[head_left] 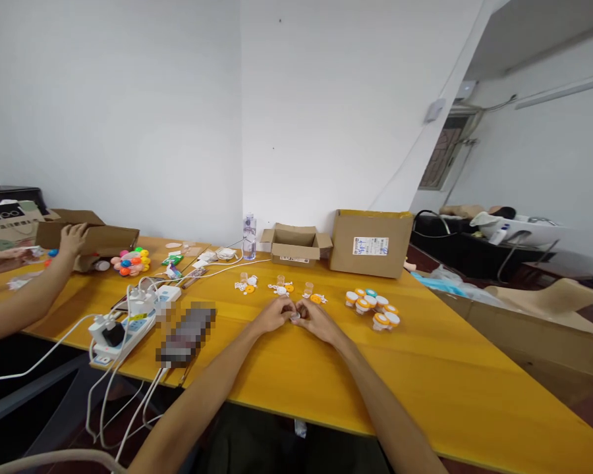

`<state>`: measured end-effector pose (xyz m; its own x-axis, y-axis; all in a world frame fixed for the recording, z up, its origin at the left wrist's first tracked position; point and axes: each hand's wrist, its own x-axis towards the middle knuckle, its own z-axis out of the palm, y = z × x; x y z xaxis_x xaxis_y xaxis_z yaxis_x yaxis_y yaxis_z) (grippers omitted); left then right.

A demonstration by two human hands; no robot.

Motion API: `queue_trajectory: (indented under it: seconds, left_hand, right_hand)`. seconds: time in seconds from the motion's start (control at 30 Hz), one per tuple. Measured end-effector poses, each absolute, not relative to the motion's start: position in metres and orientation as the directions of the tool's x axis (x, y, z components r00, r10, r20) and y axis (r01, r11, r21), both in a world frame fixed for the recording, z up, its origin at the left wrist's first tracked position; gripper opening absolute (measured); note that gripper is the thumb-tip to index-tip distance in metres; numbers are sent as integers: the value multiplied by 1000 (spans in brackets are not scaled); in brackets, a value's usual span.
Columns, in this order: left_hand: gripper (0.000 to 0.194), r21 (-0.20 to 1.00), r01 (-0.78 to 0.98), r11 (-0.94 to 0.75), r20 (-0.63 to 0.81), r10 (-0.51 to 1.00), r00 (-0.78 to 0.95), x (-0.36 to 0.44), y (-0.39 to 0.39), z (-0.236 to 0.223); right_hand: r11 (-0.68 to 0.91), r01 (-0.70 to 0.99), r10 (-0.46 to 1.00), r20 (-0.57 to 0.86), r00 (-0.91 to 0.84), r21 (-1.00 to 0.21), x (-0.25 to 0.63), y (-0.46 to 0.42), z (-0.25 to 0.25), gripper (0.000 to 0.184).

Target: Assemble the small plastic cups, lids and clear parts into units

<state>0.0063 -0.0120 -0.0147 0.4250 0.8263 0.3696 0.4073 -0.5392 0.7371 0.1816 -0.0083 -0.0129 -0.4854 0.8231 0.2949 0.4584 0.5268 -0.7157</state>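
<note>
My left hand (275,314) and my right hand (318,319) meet over the table, fingers closed together on a small clear plastic piece (295,318). Its exact shape is mostly covered by the fingertips. Just beyond them lie three small groups of parts. Each has a clear plastic cup, such as the left one (244,278), with small white pieces and an orange disc, such as the one (315,299) nearest my right hand. To the right stands a cluster of small round items with white tops and orange or teal rims (381,302).
A small open cardboard box (296,253), a large box (370,245) and a water bottle (249,237) line the wall. Leftward are a blurred phone-like device (186,336), a cabled power strip (133,332), coloured balls (131,262) and another person's hand (73,238) at a carton.
</note>
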Motion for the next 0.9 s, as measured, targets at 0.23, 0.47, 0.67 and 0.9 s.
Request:
queue_trajectory:
  seconds: [0.23,0.47,0.67,0.9]
  left_hand:
    - [8,760,388,-521,373,839,396,7,-11,-15]
    - [10,797,382,-469,376,878,295,4,-8,-12]
    - [11,835,362,-415,354,908,224,3,-7,-8]
    - [13,840,359,-406,348,912,215,2,-4,-12]
  right_hand:
    - [521,467,828,288,-482,-714,181,-11,-9,15]
    - [521,470,832,300,-467,-713,181,-13,-6,13]
    - [558,456,820,377,-431,-693,183,-12,-3,10]
    - [586,480,807,415,-420,-653,187,-9,-2,10]
